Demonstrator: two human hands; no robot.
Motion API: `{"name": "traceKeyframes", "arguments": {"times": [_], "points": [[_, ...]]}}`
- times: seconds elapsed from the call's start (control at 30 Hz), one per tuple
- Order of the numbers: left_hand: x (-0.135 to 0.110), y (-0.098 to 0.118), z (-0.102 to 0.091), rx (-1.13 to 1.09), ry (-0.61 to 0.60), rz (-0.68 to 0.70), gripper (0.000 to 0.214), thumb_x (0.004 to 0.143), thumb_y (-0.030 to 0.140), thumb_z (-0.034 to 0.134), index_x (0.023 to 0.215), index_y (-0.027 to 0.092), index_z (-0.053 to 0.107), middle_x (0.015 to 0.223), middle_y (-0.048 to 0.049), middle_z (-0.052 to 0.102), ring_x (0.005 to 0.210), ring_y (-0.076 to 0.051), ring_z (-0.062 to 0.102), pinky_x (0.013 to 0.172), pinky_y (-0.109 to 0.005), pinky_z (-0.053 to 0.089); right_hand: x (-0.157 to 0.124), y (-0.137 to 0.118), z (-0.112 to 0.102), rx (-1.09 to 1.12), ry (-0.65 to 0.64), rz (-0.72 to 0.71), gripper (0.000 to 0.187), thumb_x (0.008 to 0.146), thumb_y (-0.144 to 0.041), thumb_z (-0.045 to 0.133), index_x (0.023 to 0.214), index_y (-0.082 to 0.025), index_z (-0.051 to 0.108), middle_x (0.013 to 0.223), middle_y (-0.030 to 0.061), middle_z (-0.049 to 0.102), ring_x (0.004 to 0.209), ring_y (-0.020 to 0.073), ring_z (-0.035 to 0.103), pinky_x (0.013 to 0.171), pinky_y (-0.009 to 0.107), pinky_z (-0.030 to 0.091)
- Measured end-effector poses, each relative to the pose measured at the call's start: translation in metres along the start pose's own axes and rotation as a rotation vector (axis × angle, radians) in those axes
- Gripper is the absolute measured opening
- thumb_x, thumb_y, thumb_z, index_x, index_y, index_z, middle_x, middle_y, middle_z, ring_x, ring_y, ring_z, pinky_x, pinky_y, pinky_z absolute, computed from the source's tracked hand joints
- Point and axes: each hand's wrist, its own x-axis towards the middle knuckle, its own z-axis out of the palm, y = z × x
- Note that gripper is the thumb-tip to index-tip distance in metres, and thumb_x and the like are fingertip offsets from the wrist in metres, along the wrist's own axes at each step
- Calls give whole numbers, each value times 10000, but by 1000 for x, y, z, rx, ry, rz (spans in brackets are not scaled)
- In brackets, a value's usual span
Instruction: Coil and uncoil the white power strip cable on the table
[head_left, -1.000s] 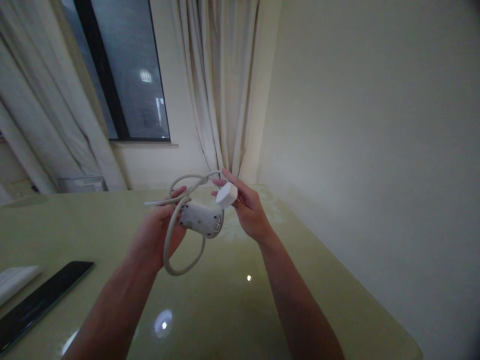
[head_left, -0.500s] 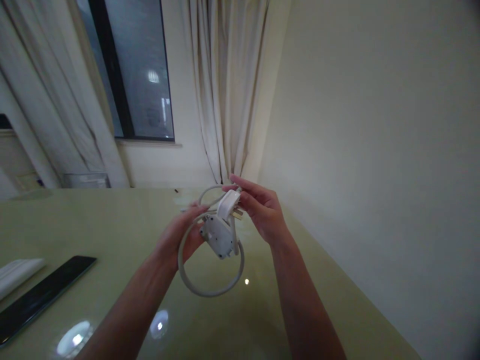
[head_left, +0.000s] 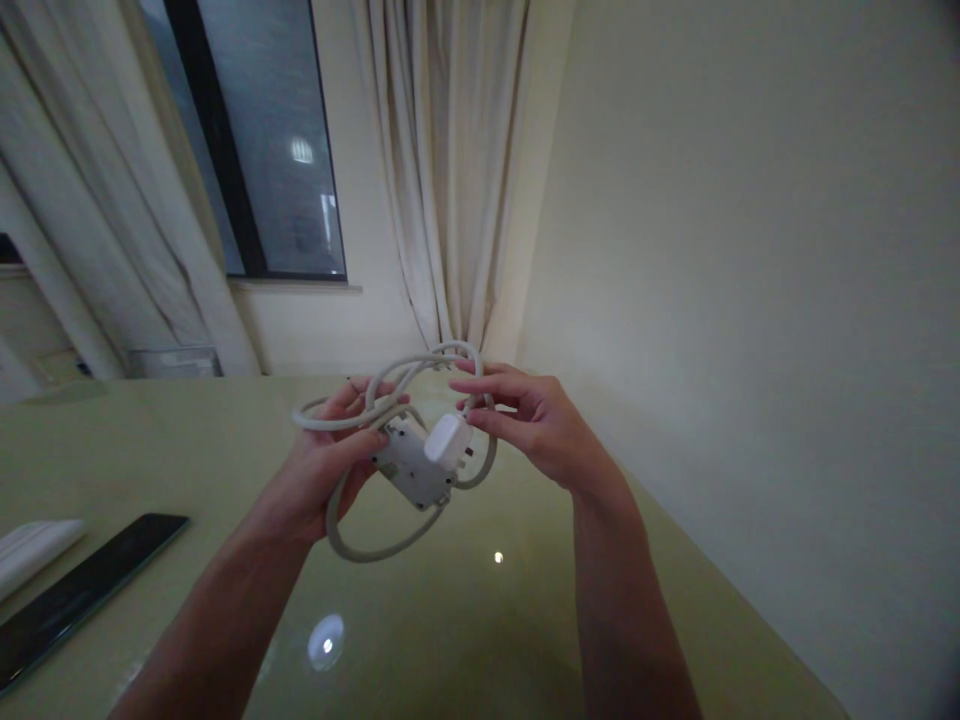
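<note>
Held up over the table is a white extension socket [head_left: 411, 468], its screwed underside facing me. My left hand [head_left: 319, 470] is closed around its left end, thumb on the edge. A grey-white cable [head_left: 375, 553] loops around and above the socket, with some coils passing over my left fingers. In front of the socket's right side hangs a white plug [head_left: 448, 441] with prongs pointing right and down. My right hand [head_left: 525, 415] pinches the cable just above the plug, between thumb and fingers. Part of the socket is hidden behind the plug.
The glossy greenish table [head_left: 420, 640] reflects lamp spots. A dark flat slab [head_left: 82, 595] and a white object [head_left: 37, 548] lie at the left. A wall [head_left: 750, 300] borders the right side. Curtains [head_left: 450, 180] and a window [head_left: 270, 140] stand behind.
The cable loops have spread up and left over my left hand. The plug has dropped lower and turned, while my right hand has shifted slightly right. My left hand has moved left.
</note>
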Motion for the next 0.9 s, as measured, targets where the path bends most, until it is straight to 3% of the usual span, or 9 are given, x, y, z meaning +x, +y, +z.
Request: {"name": "traceKeyframes", "arguments": {"times": [0.17,0.27,0.37,0.43,0.53,0.6,0.7,0.9], "points": [[-8,14,-4,221,-71,150,428,633,140,930,1029,194,777,914,-63,744,786,-183,674,645,-222,537,6,15,0,-119,98,2,305,840,-197,808,1138,-255,831,1369,76,537,955,153,741,906,389,678],[-12,15,-3,295,-100,179,472,638,133,930,1075,209,768,870,-60,726,758,-207,678,603,-243,532,12,28,4,-168,149,2,236,815,-159,764,1046,-209,772,1249,63,578,918,154,746,849,362,670],[-14,12,-2,307,-166,169,455,690,147,909,1112,222,755,883,-71,728,798,-237,707,636,-277,567,19,43,8,-210,244,20,360,787,-143,749,1118,-228,634,1058,16,645,863,158,738,812,350,651],[-15,10,-2,296,-221,141,449,708,137,893,1122,230,747,935,-82,742,831,-250,721,672,-299,591,23,53,9,-173,235,39,460,768,-160,756,1186,-241,584,1063,9,657,858,161,742,803,347,643],[-16,10,-3,245,-258,80,534,660,75,895,1140,245,735,997,-86,756,848,-260,727,666,-304,597,29,63,7,-177,201,25,390,740,-178,744,1121,-217,672,1095,24,648,845,147,712,781,315,619],[-16,9,-3,224,-268,56,566,644,55,893,1151,248,731,1006,-83,759,820,-245,720,640,-291,585,31,65,6,-249,226,15,311,715,-164,733,1024,-203,747,913,-8,625,749,121,625,712,269,571],[-14,8,-3,196,-255,53,518,674,105,892,1150,236,734,1004,-88,762,783,-223,717,631,-280,575,30,62,5,-180,237,85,255,701,-168,714,947,-199,773,675,-57,538,608,104,496,561,224,458],[-3,2,-8,81,-103,23,484,632,147,919,1082,209,752,1017,-89,767,916,-262,771,762,-301,611,25,60,8,83,103,352,270,693,-206,734,961,-190,758,548,-76,576,450,94,493,422,202,420]]}}
